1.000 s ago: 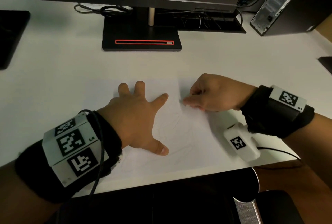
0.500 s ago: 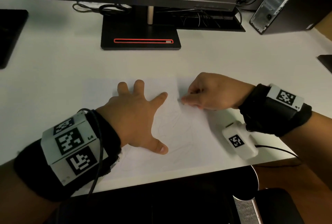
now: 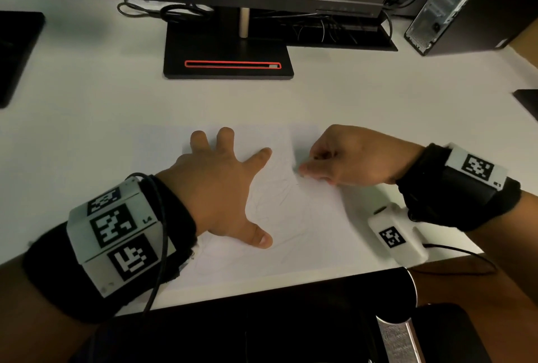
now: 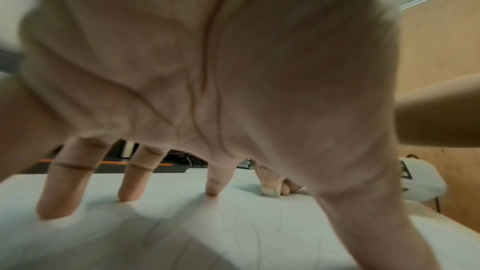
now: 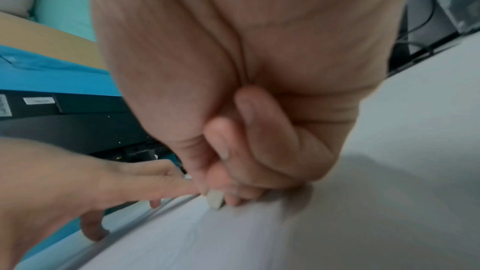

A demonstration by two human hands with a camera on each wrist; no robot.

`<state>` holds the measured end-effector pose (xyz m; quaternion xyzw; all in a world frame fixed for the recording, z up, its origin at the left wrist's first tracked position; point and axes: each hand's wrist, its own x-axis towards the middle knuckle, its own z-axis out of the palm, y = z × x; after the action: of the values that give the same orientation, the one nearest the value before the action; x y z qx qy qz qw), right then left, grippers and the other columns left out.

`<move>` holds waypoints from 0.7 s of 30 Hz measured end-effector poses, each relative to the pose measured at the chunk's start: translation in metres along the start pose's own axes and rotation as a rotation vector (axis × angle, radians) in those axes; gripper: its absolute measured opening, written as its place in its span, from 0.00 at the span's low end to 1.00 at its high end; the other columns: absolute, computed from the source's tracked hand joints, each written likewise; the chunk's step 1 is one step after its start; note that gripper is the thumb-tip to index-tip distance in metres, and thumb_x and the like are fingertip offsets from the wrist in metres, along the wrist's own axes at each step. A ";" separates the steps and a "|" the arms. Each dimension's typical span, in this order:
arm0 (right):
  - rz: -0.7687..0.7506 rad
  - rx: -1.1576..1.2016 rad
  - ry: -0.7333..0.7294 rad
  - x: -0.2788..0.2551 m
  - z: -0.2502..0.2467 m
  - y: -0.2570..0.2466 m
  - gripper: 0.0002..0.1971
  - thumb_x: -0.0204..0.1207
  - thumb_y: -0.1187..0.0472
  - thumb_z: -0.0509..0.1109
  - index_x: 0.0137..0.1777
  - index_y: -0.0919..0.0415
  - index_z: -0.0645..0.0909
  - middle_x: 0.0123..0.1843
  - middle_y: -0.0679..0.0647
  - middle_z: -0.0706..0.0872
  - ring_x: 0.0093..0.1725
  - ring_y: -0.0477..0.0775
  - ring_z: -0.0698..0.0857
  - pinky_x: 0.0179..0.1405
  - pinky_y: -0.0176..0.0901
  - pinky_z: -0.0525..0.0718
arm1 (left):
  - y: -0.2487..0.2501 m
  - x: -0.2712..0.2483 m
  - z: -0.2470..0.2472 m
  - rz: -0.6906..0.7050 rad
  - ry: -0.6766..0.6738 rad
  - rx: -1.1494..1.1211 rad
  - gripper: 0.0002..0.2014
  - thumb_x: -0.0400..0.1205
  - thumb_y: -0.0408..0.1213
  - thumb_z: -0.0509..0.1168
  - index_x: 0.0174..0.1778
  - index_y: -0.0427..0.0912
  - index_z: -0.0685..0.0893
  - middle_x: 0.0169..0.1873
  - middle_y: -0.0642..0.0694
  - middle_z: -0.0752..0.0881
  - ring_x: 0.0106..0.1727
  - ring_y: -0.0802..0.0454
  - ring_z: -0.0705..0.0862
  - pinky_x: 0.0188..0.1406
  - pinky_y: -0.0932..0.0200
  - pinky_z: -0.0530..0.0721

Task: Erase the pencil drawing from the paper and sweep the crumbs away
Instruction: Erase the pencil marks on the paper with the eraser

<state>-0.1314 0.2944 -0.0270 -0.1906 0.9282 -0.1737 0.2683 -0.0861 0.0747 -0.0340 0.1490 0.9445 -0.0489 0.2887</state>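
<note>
Matt white paper point(image 3: 305, 234) on a smooth matt worktop point(image 3: 378, 106), black cloth wristbands point(image 3: 454, 199), and a pale, seemingly rubbery eraser point(image 5: 215, 199).

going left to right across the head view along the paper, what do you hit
left wrist band → left hand pressing the paper → eraser → right hand → right wrist band
</note>
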 end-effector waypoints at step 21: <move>-0.006 0.010 -0.051 -0.008 0.004 0.001 0.27 0.85 0.45 0.69 0.35 0.70 0.78 0.26 0.52 0.75 0.26 0.49 0.70 0.33 0.48 0.74 | 0.000 0.000 0.000 -0.007 -0.002 -0.002 0.67 0.57 0.82 0.67 0.83 0.66 0.32 0.77 0.40 0.46 0.76 0.31 0.54 0.57 0.44 0.80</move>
<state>-0.1230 0.2985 -0.0271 -0.1962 0.9196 -0.1744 0.2922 -0.0865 0.0750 -0.0340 0.1452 0.9448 -0.0492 0.2895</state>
